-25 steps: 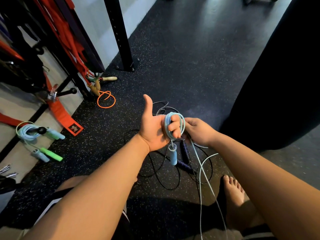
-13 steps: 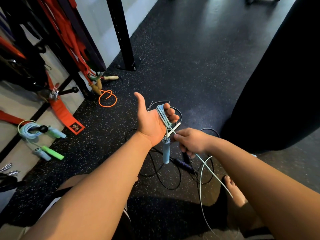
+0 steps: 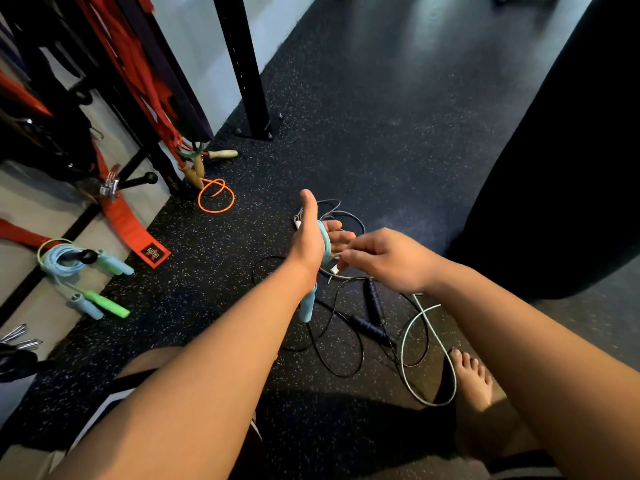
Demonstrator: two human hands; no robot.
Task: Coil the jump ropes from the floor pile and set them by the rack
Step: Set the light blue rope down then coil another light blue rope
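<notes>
My left hand (image 3: 311,242) is raised edge-on with the thumb up. The light blue jump rope (image 3: 323,237) is wound in several turns round its palm and loosely curled fingers. One light blue handle (image 3: 307,306) hangs below that wrist. Just to the right, my right hand (image 3: 388,259) pinches the rope's cord close to the coil. The free cord (image 3: 427,336) trails down to a loop on the floor by my bare foot (image 3: 472,375). Under my hands a black rope with dark handles (image 3: 372,303) lies tangled with a grey rope (image 3: 341,211).
A black rack post (image 3: 242,64) is bolted to the floor at the back. Coiled blue and green ropes (image 3: 64,259) lie left by the rack, an orange rope (image 3: 216,199) further back. Red straps (image 3: 133,230) hang there. A dark punch bag (image 3: 571,150) stands right.
My right hand has carried the cord up from below the left hand to its right side. The left hand has turned from palm-up to edge-on, and the hanging handle has swung beneath the wrist.
</notes>
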